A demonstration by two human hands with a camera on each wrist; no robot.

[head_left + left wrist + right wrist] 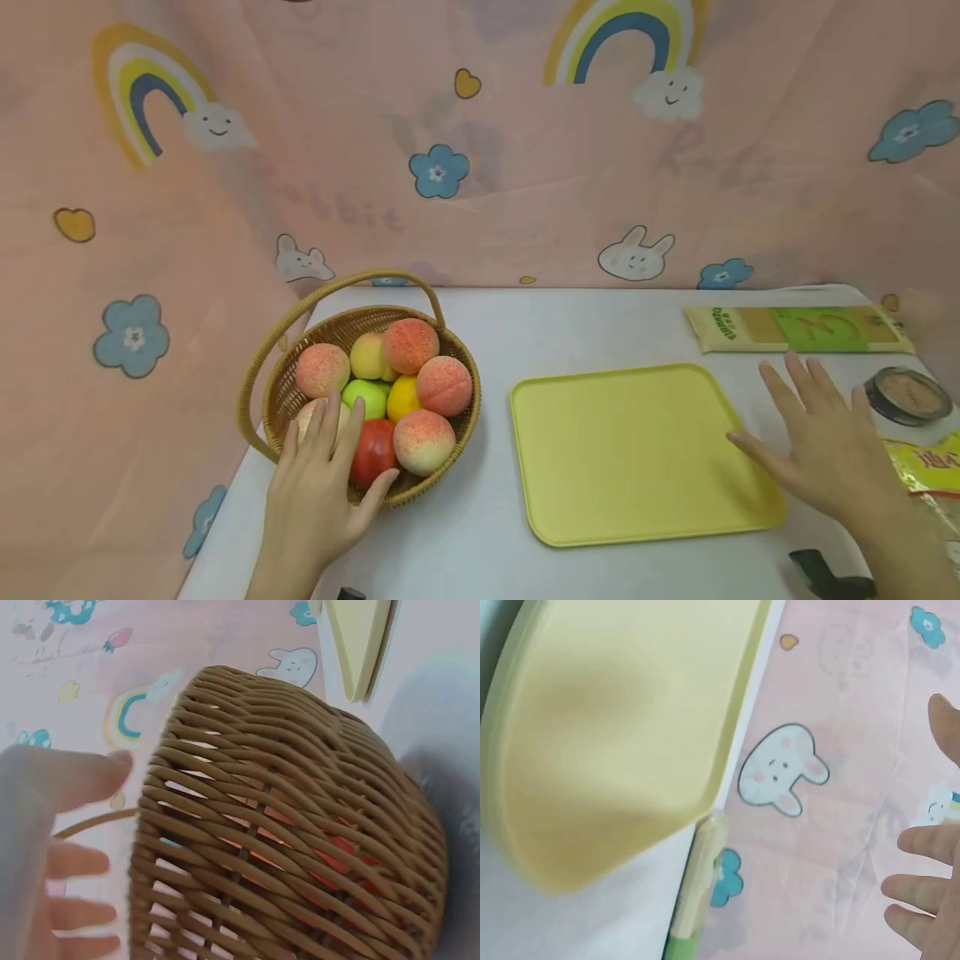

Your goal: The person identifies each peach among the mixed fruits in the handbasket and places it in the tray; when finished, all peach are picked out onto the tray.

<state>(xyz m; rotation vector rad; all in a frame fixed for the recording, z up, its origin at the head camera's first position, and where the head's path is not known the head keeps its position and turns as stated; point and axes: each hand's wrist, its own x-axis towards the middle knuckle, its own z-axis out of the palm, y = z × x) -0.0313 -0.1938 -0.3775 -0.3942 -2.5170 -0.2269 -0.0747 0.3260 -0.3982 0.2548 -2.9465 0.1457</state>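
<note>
A wicker basket with an arched handle holds several peaches, a red apple-like fruit, a green fruit and yellow fruits. My left hand hovers over the near rim, fingers spread, overlapping a peach in the head view. The left wrist view shows the basket's woven side beside my spread fingers. My right hand is spread above the right side of a yellow rectangular tray, holding nothing. In the right wrist view the tray lies left of that hand.
At the back right lies a long noodle-like packet with a green label. Nearer on the right are a round dark-rimmed container and a yellow plastic bag. A black object lies at the front edge. Patterned pink cloth hangs behind the white table.
</note>
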